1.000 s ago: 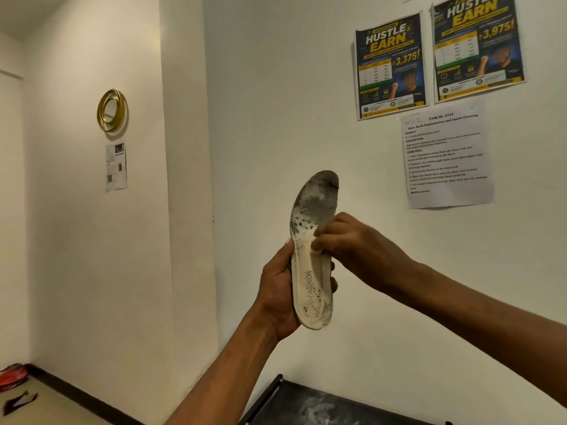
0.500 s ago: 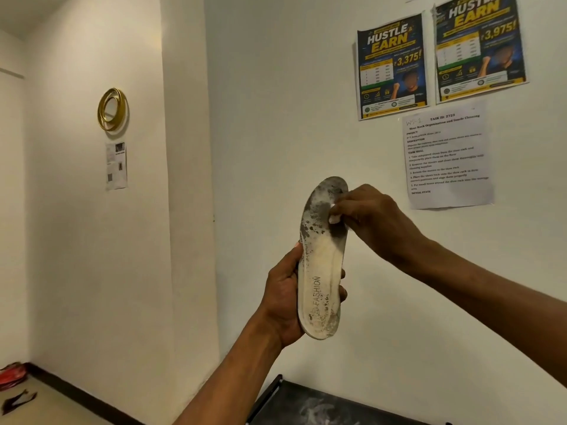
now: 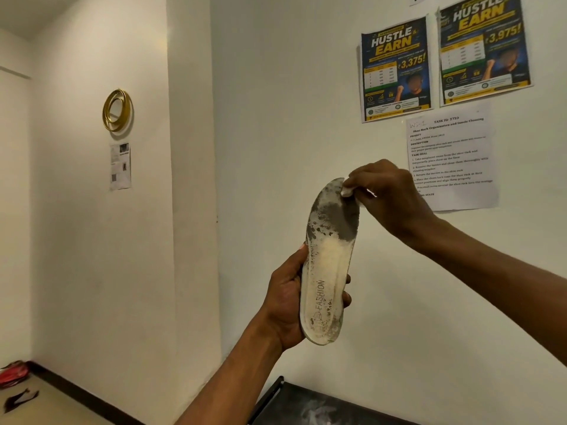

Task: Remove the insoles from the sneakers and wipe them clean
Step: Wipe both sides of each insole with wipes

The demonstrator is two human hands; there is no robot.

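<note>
The floor (image 3: 46, 407) at the lower left carries a red object (image 3: 13, 372) near the wall, and a small dark scrap (image 3: 21, 398) near it. The dark bench (image 3: 337, 407) shows a pale smear.

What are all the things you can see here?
insole: one, white with grey dirt, mid-picture
wipe: one, white, at insole's top
posters: two, blue and yellow, upper-right wall
printed sheet: one, white, below posters
ring: one, gold, left wall
small paper: one, white, under ring
dark surface: one, black, bottom edge
red thing: one, red, floor, far left
left hand: one, grips insole's lower end
right hand: one, pinches wipe
</note>
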